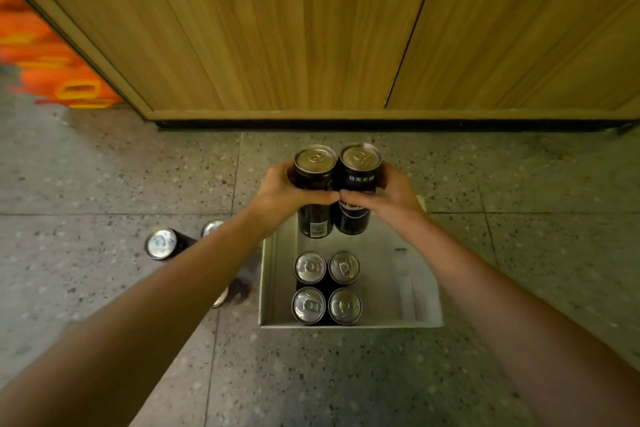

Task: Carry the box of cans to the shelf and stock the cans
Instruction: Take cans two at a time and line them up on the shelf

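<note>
above the far end of the white box (420, 291), two dark cans are held upright and touching side by side: the left hand (277, 192) wraps its fingers around the left can (314, 198), and the right hand (391, 192) does the same on the right can (358, 194), thumbs meeting in front. four more cans (326, 288) stand in a square at the box's near end. left of the box, loose cans (162, 243) stand on the speckled floor (104, 177), partly hidden by the left forearm; beyond the box is a wooden panel (277, 28).
</note>
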The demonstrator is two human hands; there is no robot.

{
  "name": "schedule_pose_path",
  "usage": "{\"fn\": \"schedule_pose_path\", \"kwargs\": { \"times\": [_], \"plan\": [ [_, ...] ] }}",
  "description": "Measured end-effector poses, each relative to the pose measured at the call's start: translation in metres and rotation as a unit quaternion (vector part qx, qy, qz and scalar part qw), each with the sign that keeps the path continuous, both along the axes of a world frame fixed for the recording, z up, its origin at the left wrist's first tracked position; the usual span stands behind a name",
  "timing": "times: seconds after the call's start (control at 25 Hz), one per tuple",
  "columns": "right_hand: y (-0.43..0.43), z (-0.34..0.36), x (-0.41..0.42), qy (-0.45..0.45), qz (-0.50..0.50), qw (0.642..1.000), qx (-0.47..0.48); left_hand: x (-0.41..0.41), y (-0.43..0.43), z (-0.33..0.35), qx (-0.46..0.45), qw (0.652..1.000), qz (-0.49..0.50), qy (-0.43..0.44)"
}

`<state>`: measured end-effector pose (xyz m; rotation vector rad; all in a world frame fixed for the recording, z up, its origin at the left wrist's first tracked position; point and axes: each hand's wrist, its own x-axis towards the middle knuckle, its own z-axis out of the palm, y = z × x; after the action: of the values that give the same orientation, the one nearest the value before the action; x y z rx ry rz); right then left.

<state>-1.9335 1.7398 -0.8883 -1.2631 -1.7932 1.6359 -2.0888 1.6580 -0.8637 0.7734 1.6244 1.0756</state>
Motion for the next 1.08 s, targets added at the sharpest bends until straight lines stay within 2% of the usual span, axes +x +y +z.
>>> {"fn": "schedule_pose_path", "kwargs": {
  "times": [0.28, 0.4, 0.64, 0.84, 1.08],
  "plan": [
    [0.020, 0.332, -0.025, 0.086, -0.038, 0.995, 0.023, -0.013, 0.016, 0.326, 0.088, 0.996, 0.005, -0.025],
    [0.018, 0.474, -0.033, 0.124, -0.054, 0.990, 0.040, -0.023, 0.020, 0.471, 0.120, 0.993, 0.008, -0.008],
    [0.001, 0.706, -0.044, 0.148, -0.034, 0.983, 0.108, -0.035, 0.010, 0.697, 0.175, 0.984, 0.016, 0.010],
    [-0.005, 0.840, -0.057, 0.144, -0.063, 0.973, 0.168, -0.052, 0.012, 0.824, 0.210, 0.976, -0.021, 0.044],
    [0.018, 0.891, -0.059, 0.156, -0.069, 0.970, 0.173, -0.056, 0.038, 0.877, 0.254, 0.965, -0.039, 0.045]
  ]
}}
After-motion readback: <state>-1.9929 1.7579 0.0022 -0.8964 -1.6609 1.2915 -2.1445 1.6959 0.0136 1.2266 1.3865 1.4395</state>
